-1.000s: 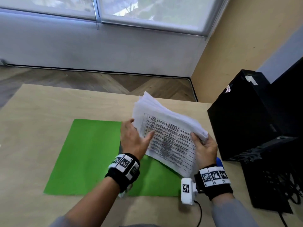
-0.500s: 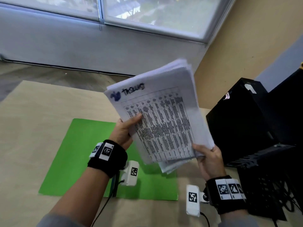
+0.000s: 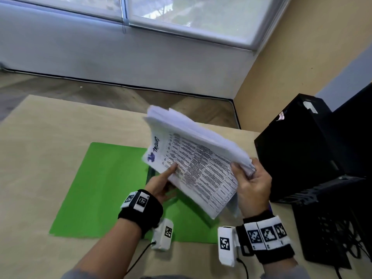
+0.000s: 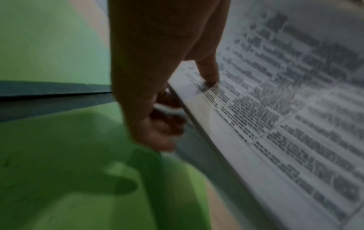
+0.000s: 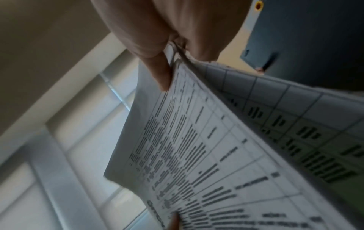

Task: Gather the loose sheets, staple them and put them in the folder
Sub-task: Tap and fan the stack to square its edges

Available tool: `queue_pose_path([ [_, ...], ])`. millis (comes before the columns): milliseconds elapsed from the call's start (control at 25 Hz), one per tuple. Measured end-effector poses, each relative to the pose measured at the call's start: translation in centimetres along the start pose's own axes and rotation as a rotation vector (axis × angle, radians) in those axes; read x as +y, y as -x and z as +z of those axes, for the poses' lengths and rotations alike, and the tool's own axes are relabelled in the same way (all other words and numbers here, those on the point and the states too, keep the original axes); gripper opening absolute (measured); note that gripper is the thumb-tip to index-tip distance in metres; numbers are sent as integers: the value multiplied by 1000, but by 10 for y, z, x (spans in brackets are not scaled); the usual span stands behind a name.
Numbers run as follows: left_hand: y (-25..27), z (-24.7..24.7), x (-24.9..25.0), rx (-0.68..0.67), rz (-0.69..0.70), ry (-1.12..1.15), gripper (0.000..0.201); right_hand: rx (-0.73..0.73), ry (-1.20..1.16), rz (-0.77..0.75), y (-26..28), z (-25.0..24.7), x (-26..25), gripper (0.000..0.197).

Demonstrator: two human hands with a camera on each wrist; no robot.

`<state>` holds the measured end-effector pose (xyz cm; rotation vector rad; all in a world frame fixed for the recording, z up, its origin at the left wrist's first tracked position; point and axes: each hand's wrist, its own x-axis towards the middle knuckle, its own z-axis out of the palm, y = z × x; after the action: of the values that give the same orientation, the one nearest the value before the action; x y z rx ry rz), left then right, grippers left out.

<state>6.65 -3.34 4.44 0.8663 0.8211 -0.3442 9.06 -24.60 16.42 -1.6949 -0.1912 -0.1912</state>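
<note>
Gripping printed paper sheets [image 3: 198,168], both hands, above flat green folder [image 3: 104,188].

This looks like an office corner. A light wooden table [image 3: 60,137] stands near a wide window [image 3: 201,15] with a pale blind drawn over it, set in a white wall above wood-patterned flooring [image 3: 100,91]. At the right edge of the table sits a black computer tower [image 3: 298,146] with black cables [image 3: 346,246] trailing beside it. Printed sheets [image 3: 201,170] filled with tables of text and a green folder [image 3: 104,188] lying open on the table fit desk work
</note>
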Motion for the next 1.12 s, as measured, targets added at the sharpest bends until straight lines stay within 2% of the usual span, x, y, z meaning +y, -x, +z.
queue_pose_path([
  [80, 2, 5, -4, -82, -165, -147, 92, 22, -1, -45, -1, 9, -10, 13],
  [160, 4, 13, -9, -200, -208, -133, 123, 90, -44, -64, 0, 15, -19, 11],
  [200, 6, 17, -10, -318, -196, -49, 124, 129, -101, -39, -1, 16, -20, 11],
  [280, 14, 28, -7, -497, -102, 255, 102, 228, -255, 83, -1, 17, -20, 20],
  [360, 19, 34, -3, -551, -40, 448, 97, 286, -366, 187, -3, 14, -19, 30],
  [440, 22, 41, -2, -607, -15, 459, 92, 297, -386, 208, -8, 9, -17, 32],
  [560, 18, 47, -2, -601, 28, 506, 92, 274, -374, 170, -14, 7, -21, 33],
  [640, 13, 45, 2, -533, 124, 573, 90, 252, -337, 130, -11, 6, -27, 30],
  [760, 11, 32, 24, -455, 268, 557, 75, 157, -364, 135, 3, -7, -22, 27],
  [840, 14, 20, 40, -379, 316, 462, 59, 55, -411, 174, 11, -27, -6, 28],
  [920, 25, 13, 54, -312, 442, 349, 34, -88, -263, 258, 13, -49, 15, 43],
  [1000, 40, 11, 63, -288, 578, 180, 31, -249, -103, 389, 9, -59, 29, 61],
  [1040, 48, 13, 65, -281, 613, 70, 33, -279, -81, 430, 5, -59, 35, 64],
  [1120, 59, 19, 61, -293, 629, -147, 31, -249, -25, 438, -1, -50, 37, 67],
])
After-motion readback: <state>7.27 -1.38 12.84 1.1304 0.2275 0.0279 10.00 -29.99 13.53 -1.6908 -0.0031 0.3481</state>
